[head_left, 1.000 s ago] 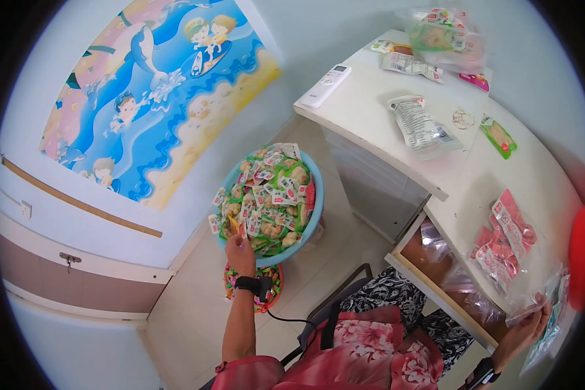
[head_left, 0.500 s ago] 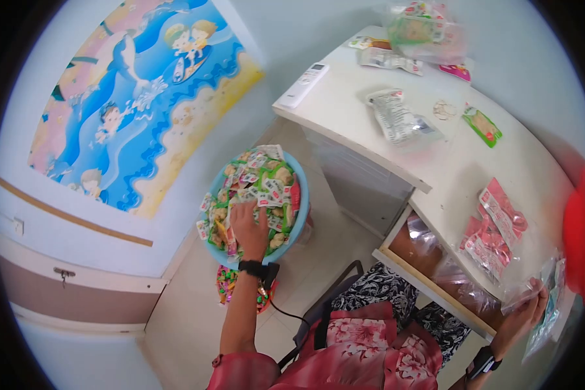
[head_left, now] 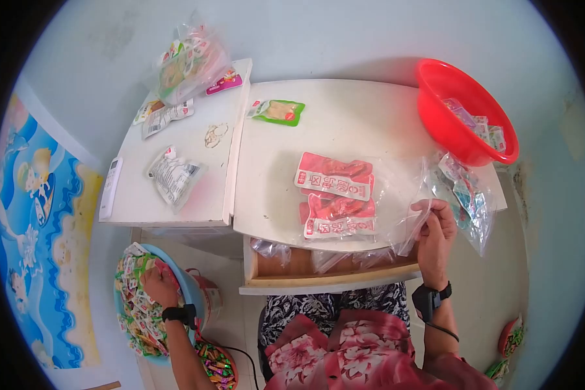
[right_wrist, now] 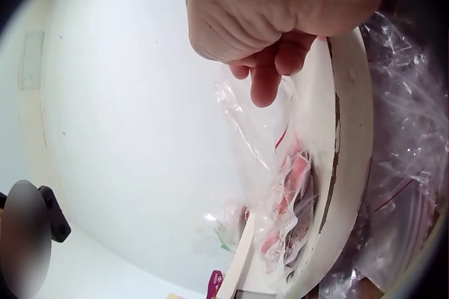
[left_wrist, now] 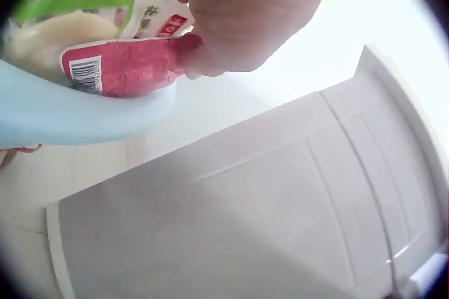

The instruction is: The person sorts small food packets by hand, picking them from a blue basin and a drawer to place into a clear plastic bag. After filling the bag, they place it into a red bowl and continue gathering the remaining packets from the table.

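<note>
My left hand (head_left: pixel 160 286) reaches over the blue basin (left_wrist: pixel 70 120), which is heaped with small snack packets. In the left wrist view its fingers pinch the end of a red snack packet (left_wrist: pixel 133 68) with a barcode, lying along the basin's rim. My right hand (head_left: pixel 434 237) holds the edge of a clear plastic bag (head_left: pixel 400 195) between thumb and fingers at the desk's front right. Inside that bag, red-and-white snack packets (head_left: pixel 337 179) lie flat on the desk. The right wrist view shows the bag hanging below the curled fingers (right_wrist: pixel 265 89).
An open drawer (head_left: pixel 331 285) holding clear bags juts out below the desk. A red basin (head_left: pixel 445 133) stands at the back right, beside a bag of teal packets (head_left: pixel 465 192). Further left lie a green packet (head_left: pixel 285 112), a silvery packet (head_left: pixel 175 177) and a remote (head_left: pixel 111 188).
The head view has swung right, toward the desk. My left hand has moved from the basin's near side across the packets to the red packet at the rim. My right hand keeps holding the bag.
</note>
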A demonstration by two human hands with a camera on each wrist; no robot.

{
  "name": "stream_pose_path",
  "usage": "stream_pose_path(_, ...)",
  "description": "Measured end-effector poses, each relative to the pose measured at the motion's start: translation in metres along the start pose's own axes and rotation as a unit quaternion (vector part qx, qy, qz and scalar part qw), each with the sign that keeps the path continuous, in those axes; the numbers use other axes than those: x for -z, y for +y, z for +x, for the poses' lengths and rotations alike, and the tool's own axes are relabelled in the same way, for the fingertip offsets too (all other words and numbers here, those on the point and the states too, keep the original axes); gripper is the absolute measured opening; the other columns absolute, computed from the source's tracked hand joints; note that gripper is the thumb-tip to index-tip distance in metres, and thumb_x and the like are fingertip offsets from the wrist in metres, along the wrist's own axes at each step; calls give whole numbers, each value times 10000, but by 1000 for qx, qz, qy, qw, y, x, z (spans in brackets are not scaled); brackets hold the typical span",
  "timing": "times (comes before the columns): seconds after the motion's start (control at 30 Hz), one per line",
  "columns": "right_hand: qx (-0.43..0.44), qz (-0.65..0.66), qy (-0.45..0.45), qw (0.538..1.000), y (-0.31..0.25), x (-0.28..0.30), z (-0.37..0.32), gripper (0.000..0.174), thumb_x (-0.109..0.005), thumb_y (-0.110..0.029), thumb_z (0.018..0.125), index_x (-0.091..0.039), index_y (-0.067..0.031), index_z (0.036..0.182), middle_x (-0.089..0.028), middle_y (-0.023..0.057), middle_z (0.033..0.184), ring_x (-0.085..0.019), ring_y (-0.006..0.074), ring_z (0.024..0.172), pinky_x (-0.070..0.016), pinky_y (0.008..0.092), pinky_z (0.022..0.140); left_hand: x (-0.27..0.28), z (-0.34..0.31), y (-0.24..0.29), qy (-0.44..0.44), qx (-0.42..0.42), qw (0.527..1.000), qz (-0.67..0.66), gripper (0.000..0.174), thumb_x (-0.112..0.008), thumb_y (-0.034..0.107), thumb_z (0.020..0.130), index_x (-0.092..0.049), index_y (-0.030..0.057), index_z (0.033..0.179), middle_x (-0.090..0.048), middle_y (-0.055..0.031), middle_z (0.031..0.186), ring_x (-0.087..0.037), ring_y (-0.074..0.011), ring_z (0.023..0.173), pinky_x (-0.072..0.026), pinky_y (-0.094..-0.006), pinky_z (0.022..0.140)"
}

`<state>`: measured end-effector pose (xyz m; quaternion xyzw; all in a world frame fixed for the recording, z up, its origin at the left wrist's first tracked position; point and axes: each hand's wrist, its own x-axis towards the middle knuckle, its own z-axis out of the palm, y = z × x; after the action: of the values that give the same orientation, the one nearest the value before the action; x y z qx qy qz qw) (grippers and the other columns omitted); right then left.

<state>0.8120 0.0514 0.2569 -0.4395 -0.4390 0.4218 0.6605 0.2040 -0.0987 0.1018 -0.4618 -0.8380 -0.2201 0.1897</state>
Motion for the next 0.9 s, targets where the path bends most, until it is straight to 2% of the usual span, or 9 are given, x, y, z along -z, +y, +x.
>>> stream_pose_path(0.1,-8,3,2,1000,0,2,0,157,-488,-28,1039,-634,-57,1089,-738,67,1050,-516,23,610,-402,170,535,6,-9,-19,98,-15,995,-27,126,-737,125,908,-698,6,922,-691,-111,939,-609,-296,909,-486,-435,839)
stream_pose_path(0.2,9,2,4,1000,1,4,0,156,-500,-30,1036,-637,-64,1103,-734,67,1041,-521,22,616,-396,173,523,48,-11,-11,43,215,892,-395,163,-708,164,985,-685,13,928,-668,-32,890,-561,-155,791,-484,-348,739)
stream_pose_path(0.27,20,19,25,999,9,9,2,148,-523,-35,1031,-647,-67,1105,-726,57,1033,-505,20,609,-380,179,510,81,-13,1,65,258,863,-429,160,-674,175,1023,-694,22,984,-667,16,934,-525,-72,771,-461,-274,712)
stream_pose_path(0.37,55,18,92,994,17,12,2,110,-564,-69,1044,-656,-50,1101,-668,39,979,-477,22,666,-317,169,510,126,-17,29,60,280,784,-550,188,-655,162,1033,-699,11,1136,-708,-23,1040,-629,-110,891,-521,-295,811)
stream_pose_path(0.5,72,51,23,996,-21,-6,-21,94,-547,-68,1041,-620,-25,1083,-668,84,1008,-497,45,672,-351,173,515,179,-14,115,20,245,697,-674,266,-580,90,1054,-644,8,1299,-698,-94,1261,-682,-178,1106,-552,-353,993)
stream_pose_path(0.63,119,10,-126,985,-70,-39,-58,76,-544,-77,1041,-603,-28,1046,-686,112,1004,-541,61,642,-433,179,543,188,-18,173,-29,141,639,-756,419,-594,62,1011,-556,14,1426,-686,-79,1267,-618,-226,1230,-474,-427,1097)
stream_pose_path(0.67,69,-4,-185,980,-78,-43,-64,104,-549,-87,1047,-609,-18,1095,-696,118,1001,-580,76,652,-472,193,571,190,-16,200,-14,168,620,-766,310,-622,93,983,-606,68,1291,-679,-47,1103,-614,-206,1103,-485,-425,1006)
stream_pose_path(0.77,-164,13,-345,924,-76,-59,-70,244,-567,-125,1063,-609,13,1260,-719,123,1000,-669,111,760,-551,249,676,177,-6,246,-163,1,454,-876,113,-641,62,926,-573,70,1015,-632,-81,969,-597,-212,890,-498,-412,852)
stream_pose_path(0.9,-248,-5,-414,876,-48,-72,-83,308,-600,-163,1057,-605,8,1313,-716,108,1052,-662,120,882,-537,272,765,154,-7,323,-217,-42,191,-956,195,-626,239,1025,-510,110,937,-577,-49,808,-539,-211,780,-474,-402,743)
